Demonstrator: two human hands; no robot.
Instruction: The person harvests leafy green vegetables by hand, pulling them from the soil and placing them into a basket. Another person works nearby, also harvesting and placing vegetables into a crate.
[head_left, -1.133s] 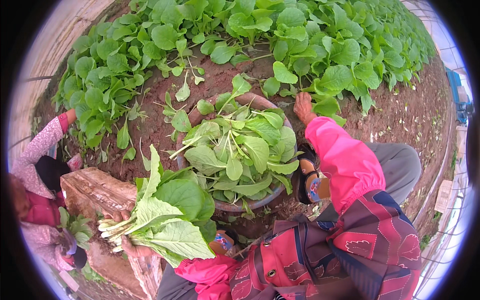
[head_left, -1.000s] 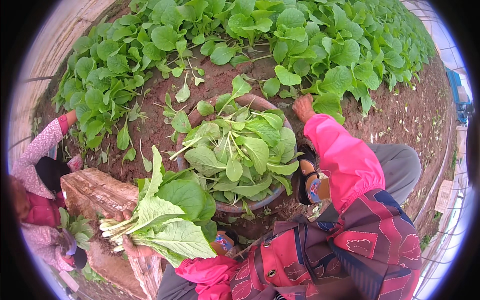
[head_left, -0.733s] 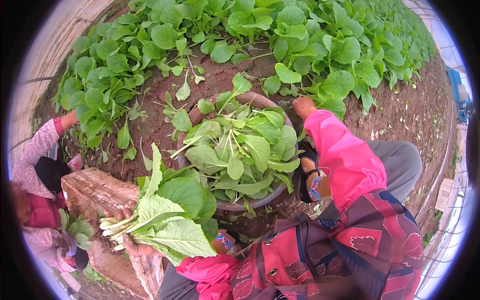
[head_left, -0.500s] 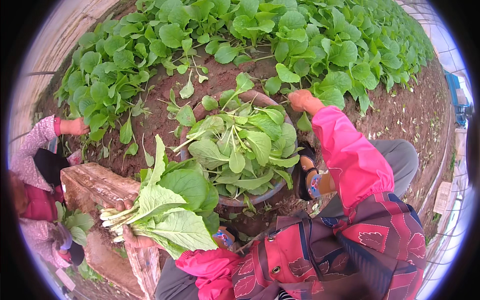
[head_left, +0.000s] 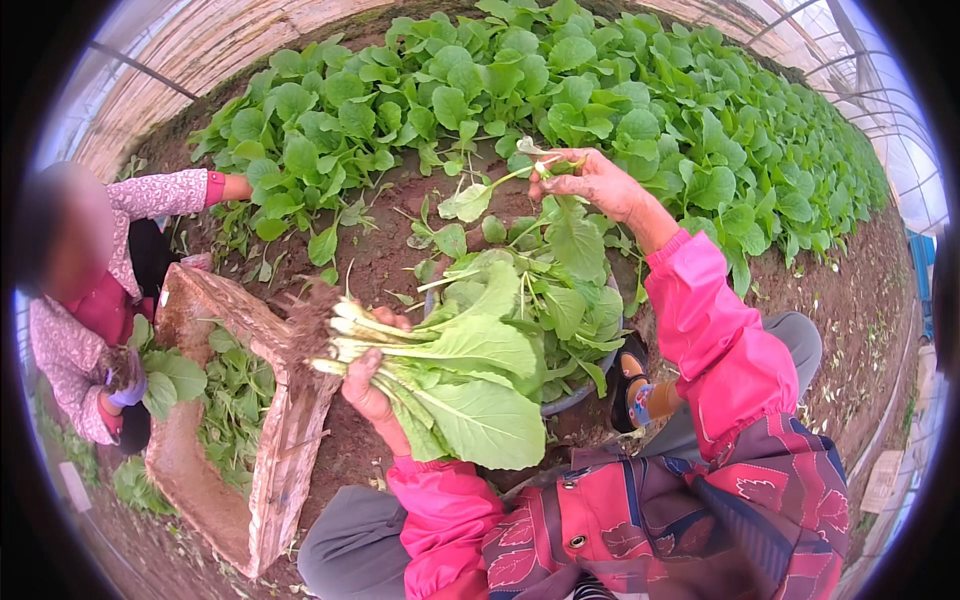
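Observation:
My left hand is wrapped round the stems of a bunch of leafy greens. The bunch's pale stem ends and soil-covered roots point left, and its broad leaves spread right over the tub. Up at the edge of the bed, my right hand pinches a small leafy green plant by its thin stem. Below both hands stands a round tub heaped with loose leafy greens; the bunch hides much of its left side.
A dense bed of leafy greens grows beyond the bare soil. Left of me a worn foam box holds more greens. A co-worker crouches past it, one arm reaching into the bed, the other gloved hand holding greens.
My left hand has brought the bunch from over the foam box rightward toward the tub. My right hand has risen from the soil with a small leafy green plant between its fingers. The view has shifted.

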